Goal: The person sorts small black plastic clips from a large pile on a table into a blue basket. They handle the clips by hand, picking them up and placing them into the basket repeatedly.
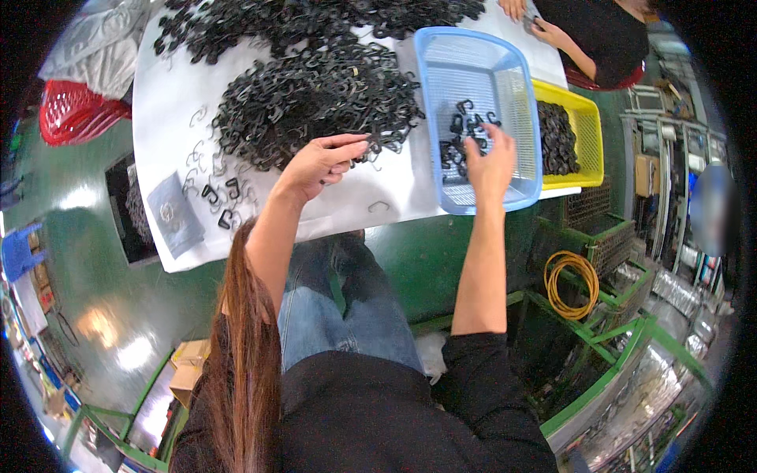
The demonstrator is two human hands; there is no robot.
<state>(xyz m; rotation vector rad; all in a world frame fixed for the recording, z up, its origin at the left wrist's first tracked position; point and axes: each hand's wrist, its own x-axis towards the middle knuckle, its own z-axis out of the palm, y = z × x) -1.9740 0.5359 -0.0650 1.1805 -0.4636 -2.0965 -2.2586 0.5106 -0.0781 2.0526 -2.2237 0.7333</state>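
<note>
Large heaps of small black C-shaped hooks (pixel 292 106) cover the white table in front of me. My left hand (pixel 322 167) hovers at the near edge of the closest heap, fingers drawn together; dark bits show by its fingertips, but I cannot make out what it holds. Over to the right, my right hand (pixel 493 165) reaches into a light blue plastic basket (pixel 432 102). Its thumb and fingers are apart, above a small group of black hooks (pixel 456 150) on the basket floor. The palm side of this hand is hidden.
A yellow basket (pixel 590 134) of dark parts stands right of the blue one. A clear plastic bag (pixel 175 214) and several loose hooks lie at the table's left. Another person's hand (pixel 552 35) is at the far right. A coiled yellow hose (pixel 571 285) hangs on green frames.
</note>
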